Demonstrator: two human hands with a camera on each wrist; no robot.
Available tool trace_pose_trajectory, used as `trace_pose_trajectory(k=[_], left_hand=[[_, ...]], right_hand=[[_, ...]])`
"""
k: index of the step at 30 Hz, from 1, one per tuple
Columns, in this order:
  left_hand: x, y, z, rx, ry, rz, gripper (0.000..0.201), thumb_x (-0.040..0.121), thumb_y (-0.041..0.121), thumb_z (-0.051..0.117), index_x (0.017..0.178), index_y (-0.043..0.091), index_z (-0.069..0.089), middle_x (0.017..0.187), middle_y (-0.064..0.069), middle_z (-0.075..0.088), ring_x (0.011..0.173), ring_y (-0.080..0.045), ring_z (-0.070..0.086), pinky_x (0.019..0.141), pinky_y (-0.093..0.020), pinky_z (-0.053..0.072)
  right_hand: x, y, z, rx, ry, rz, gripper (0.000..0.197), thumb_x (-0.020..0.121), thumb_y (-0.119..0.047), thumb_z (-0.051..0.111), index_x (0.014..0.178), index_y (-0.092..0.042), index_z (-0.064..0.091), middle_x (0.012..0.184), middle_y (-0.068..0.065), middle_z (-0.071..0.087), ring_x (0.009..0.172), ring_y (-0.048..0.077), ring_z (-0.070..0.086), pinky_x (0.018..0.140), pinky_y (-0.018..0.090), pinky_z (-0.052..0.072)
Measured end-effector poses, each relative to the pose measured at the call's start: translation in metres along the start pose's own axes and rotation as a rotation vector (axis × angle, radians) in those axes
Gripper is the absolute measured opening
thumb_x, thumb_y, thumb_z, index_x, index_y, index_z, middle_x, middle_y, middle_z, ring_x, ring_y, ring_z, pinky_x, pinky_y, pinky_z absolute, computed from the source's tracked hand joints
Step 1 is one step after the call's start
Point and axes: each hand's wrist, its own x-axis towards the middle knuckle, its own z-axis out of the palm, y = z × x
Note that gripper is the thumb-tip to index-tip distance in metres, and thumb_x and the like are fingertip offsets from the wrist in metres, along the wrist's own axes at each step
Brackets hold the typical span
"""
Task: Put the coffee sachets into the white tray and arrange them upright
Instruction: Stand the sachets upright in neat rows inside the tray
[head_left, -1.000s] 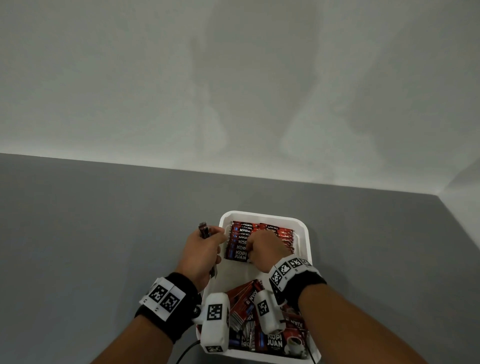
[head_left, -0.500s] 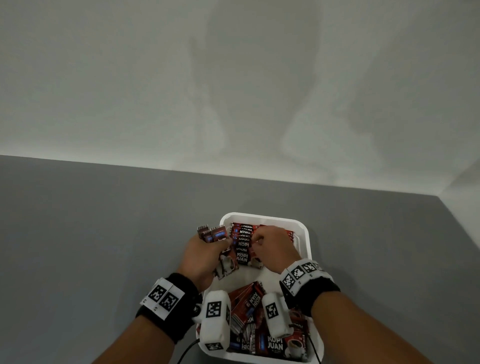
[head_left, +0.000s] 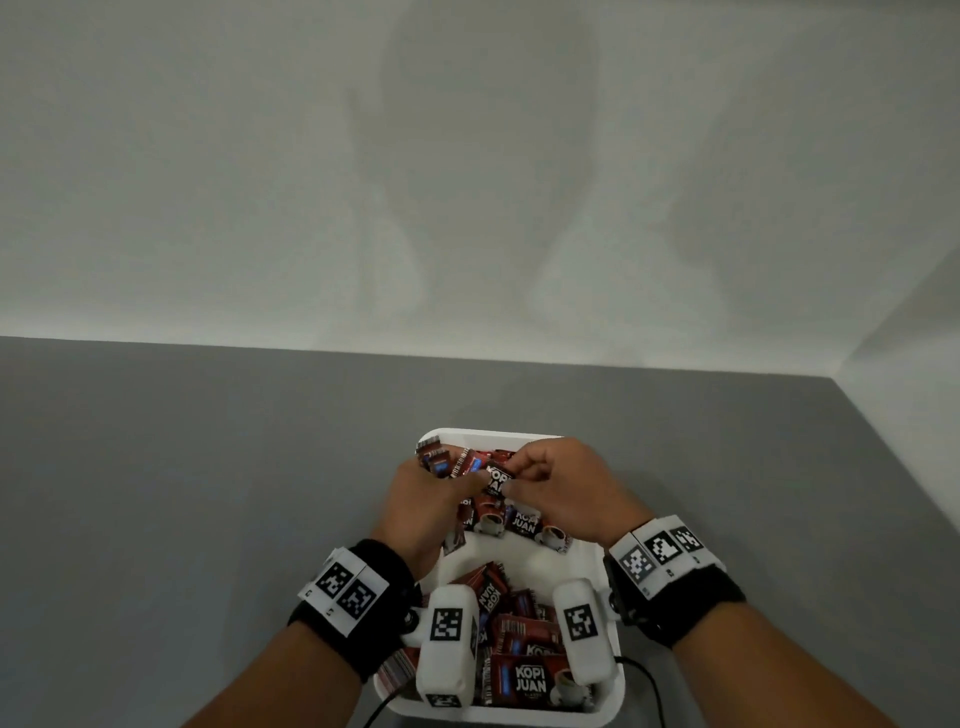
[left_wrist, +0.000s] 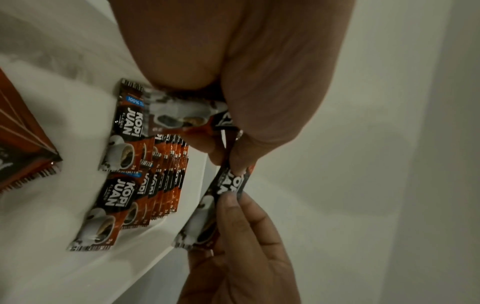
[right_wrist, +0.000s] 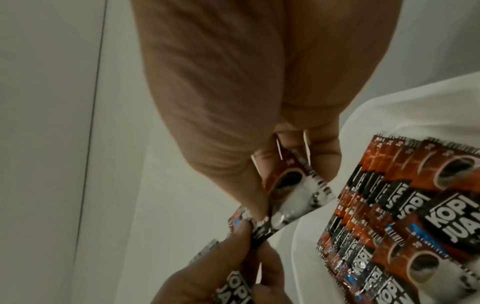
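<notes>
The white tray (head_left: 612, 693) stands on the grey table. My left hand (head_left: 467, 486) grips a small bunch of red-and-black coffee sachets (head_left: 434, 460) over the tray's far left corner. My right hand (head_left: 511, 475) pinches one sachet (head_left: 497, 477) of that bunch; both hands touch it, which shows as the pinched sachet (left_wrist: 228, 185) in the left wrist view and the pinched sachet (right_wrist: 293, 185) in the right wrist view. Below the hands a row of sachets (head_left: 519, 522) leans toward me in the tray's far half. A loose pile of sachets (head_left: 519, 639) fills the near end.
The grey table (head_left: 208, 493) runs left and right of the tray, with a pale wall (head_left: 467, 208) behind and another wall at the right. White wrist cameras (head_left: 449, 639) hang over the tray's near end, with a black cable at its front edge.
My right hand left the row of sachets, rose and met my left hand, taking hold of one sachet from its bunch. The row now leans toward me.
</notes>
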Motion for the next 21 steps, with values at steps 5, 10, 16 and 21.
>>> trace_pose_trajectory(k=[5, 10, 16, 21], left_hand=[[0.009, -0.011, -0.008, 0.037, 0.165, -0.036, 0.01, 0.088, -0.001, 0.067, 0.084, 0.007, 0.072, 0.076, -0.014, 0.069, 0.069, -0.026, 0.064, 0.065, -0.042, 0.056], [0.01, -0.013, -0.02, 0.076, 0.168, -0.093, 0.012, 0.09, -0.002, 0.06, 0.086, 0.007, 0.067, 0.07, -0.011, 0.056, 0.059, -0.019, 0.052, 0.049, -0.029, 0.042], [0.0, -0.01, -0.02, 0.296, 0.081, -0.137, 0.016, 0.09, 0.0, 0.055, 0.087, 0.01, 0.067, 0.073, -0.004, 0.057, 0.065, -0.017, 0.053, 0.051, -0.027, 0.041], [0.005, -0.011, -0.018, 0.716, -0.058, -0.115, 0.024, 0.09, 0.004, 0.045, 0.082, 0.008, 0.066, 0.066, 0.004, 0.059, 0.058, -0.013, 0.053, 0.054, -0.024, 0.046]], right_hand=[[0.005, 0.012, -0.004, -0.246, -0.009, 0.024, 0.015, 0.087, -0.016, 0.076, 0.08, -0.028, 0.068, 0.077, -0.013, 0.066, 0.068, 0.0, 0.061, 0.058, 0.006, 0.042], [0.01, 0.037, 0.017, -0.529, -0.167, 0.09, 0.013, 0.088, -0.008, 0.063, 0.083, -0.02, 0.065, 0.095, -0.003, 0.063, 0.091, 0.018, 0.061, 0.077, 0.026, 0.049], [0.021, 0.046, 0.033, -0.715, -0.208, 0.094, 0.02, 0.087, 0.003, 0.053, 0.097, -0.004, 0.069, 0.104, 0.013, 0.068, 0.099, 0.028, 0.066, 0.079, 0.033, 0.056], [0.021, 0.046, 0.036, -0.766, -0.194, 0.076, 0.017, 0.089, 0.003, 0.055, 0.098, -0.007, 0.065, 0.104, 0.011, 0.068, 0.099, 0.028, 0.066, 0.072, 0.029, 0.047]])
